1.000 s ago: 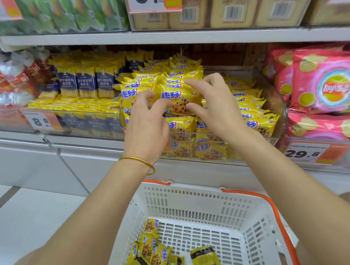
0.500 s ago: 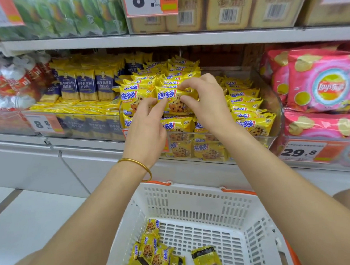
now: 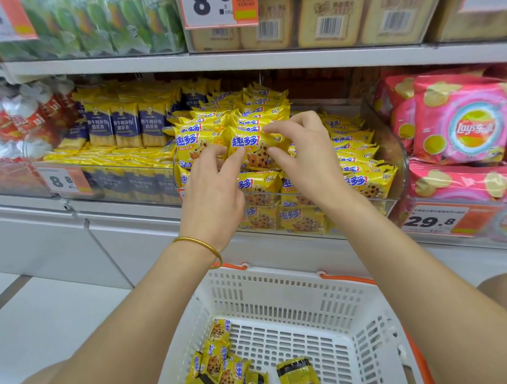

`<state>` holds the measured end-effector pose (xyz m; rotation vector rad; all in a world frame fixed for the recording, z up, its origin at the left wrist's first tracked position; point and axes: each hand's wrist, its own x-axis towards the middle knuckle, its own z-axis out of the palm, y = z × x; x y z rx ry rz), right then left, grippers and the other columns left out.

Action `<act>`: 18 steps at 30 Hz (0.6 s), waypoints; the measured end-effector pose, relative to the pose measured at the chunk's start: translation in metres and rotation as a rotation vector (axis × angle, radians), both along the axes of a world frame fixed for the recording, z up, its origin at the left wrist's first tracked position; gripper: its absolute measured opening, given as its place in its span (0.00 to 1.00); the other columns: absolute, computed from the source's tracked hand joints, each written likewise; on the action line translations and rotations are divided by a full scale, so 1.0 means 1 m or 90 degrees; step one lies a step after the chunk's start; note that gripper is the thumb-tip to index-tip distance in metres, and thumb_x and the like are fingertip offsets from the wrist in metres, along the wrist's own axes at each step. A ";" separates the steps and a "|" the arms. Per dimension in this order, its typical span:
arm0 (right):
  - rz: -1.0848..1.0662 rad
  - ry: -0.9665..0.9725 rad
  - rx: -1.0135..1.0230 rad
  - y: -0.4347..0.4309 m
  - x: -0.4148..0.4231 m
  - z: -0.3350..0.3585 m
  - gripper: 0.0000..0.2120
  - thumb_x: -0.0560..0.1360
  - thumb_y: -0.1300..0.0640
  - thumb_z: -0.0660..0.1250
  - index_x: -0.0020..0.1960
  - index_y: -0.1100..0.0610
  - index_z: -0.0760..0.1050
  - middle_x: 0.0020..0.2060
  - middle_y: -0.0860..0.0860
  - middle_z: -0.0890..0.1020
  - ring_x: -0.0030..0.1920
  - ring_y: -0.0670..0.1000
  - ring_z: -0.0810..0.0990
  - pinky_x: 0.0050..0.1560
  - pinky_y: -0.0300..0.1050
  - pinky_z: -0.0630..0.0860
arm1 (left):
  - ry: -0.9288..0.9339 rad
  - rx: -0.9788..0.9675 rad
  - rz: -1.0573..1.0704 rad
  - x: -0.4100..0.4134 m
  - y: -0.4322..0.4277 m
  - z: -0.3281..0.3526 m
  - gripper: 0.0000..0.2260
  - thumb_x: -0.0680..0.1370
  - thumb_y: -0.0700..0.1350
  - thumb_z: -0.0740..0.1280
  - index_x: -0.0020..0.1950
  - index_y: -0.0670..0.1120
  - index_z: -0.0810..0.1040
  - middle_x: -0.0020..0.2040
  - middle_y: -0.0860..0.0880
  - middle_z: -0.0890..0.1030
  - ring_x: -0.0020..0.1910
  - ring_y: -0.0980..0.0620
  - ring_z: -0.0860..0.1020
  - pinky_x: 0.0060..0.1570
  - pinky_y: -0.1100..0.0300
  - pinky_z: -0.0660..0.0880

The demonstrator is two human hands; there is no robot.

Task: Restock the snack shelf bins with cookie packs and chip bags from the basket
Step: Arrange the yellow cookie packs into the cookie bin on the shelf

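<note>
Dozens of packs crowd the bin; chip bags flank it. The left hand and right hand pinch the top cookie pack by its ends.

Snack shelf, clear bin of yellow cookie packs (heaped), pink chip bags

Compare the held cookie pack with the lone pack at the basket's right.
The held cookie pack shows blue lettering; the lone pack a dark band. The right hand pinches the held cookie pack, left hand at its edge; the lone pack lies untouched in the basket. Both are yellow.
</note>
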<state>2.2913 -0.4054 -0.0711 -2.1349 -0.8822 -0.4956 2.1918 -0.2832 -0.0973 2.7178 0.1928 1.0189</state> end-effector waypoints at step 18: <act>0.090 0.217 -0.230 -0.045 -0.056 -0.170 0.10 0.75 0.62 0.62 0.53 0.52 0.78 0.47 0.50 0.77 0.46 0.51 0.78 0.47 0.49 0.75 | 0.492 0.126 -0.189 -0.038 -0.018 -0.041 0.15 0.79 0.46 0.61 0.66 0.50 0.72 0.63 0.50 0.70 0.64 0.49 0.68 0.62 0.50 0.68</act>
